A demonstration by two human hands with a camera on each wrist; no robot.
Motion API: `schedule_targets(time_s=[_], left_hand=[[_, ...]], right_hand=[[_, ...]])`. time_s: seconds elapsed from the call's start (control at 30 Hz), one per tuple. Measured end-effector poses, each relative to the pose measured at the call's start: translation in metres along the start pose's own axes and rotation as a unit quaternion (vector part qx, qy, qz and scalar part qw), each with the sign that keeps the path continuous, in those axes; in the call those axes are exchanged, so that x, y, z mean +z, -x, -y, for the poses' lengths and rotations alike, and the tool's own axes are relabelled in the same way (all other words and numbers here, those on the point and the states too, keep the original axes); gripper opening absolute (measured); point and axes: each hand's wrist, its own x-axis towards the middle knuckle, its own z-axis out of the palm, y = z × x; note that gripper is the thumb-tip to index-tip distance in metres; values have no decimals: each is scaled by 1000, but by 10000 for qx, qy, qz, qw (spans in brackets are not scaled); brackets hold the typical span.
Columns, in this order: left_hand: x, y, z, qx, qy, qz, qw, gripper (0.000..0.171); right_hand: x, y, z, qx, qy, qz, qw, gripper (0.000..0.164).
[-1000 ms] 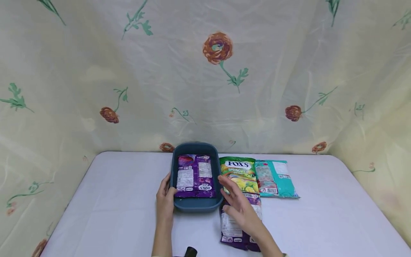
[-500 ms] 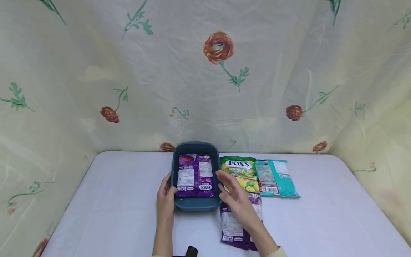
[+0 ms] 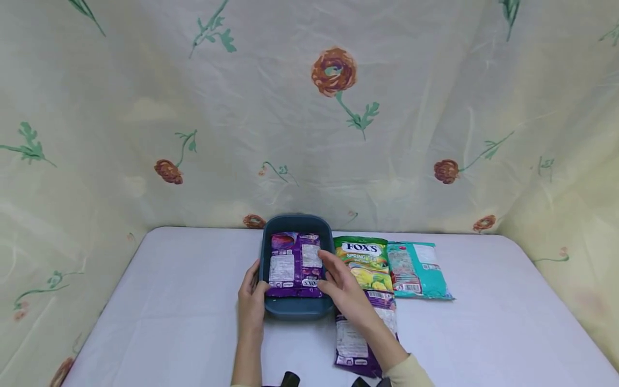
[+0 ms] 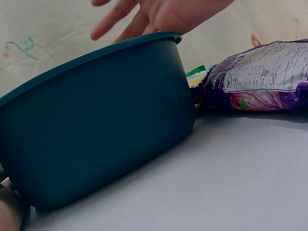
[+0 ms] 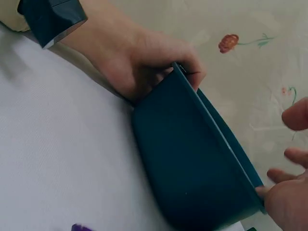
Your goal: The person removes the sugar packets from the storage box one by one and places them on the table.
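Observation:
A blue plastic tub stands at the middle of the table, with a purple candy bag lying in it, printed side up. My left hand grips the tub's left wall, its thumb hooked over the rim, as the right wrist view also shows. Fingers spread, my right hand hovers over the tub's right rim, fingertips overlapping the bag's right edge in the head view. Directly to the tub's right lies a green and yellow Fox's Spring Tea candy bag. My right forearm partly hides another purple candy bag below it.
A teal bag lies right of the green one. White cloth covers the table, and a floral curtain hangs behind it and along both sides.
My right hand has moved left, from beside the tub's right wall to over its rim and the bag inside. My left hand keeps its hold, and the tub stays in place.

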Motion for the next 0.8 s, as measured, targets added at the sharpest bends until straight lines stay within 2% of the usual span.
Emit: schedule_targets(time_s=[0.23,0.37,0.47,0.6,0.8], left_hand=[[0,1,-2,40,8,-18,10000,58],[-1,1,-2,12,-12,-18,10000,58],[-2,1,-2,7,-3,4,10000,58],[-2,1,-2,-11,39,27,10000,58],[-1,2,-2,-10,61,70,10000,58]], right_hand=[[5,-11,5,623,-26,-170,9979,62],[5,-17,8,1039,27,-136,9945,64],[6,-23,10,1277,-445,-13,9908,69],[7,-31,11,1532,-1261,14,9801,76],[10,-40,9,1746,-1490,-55,9733,80]])
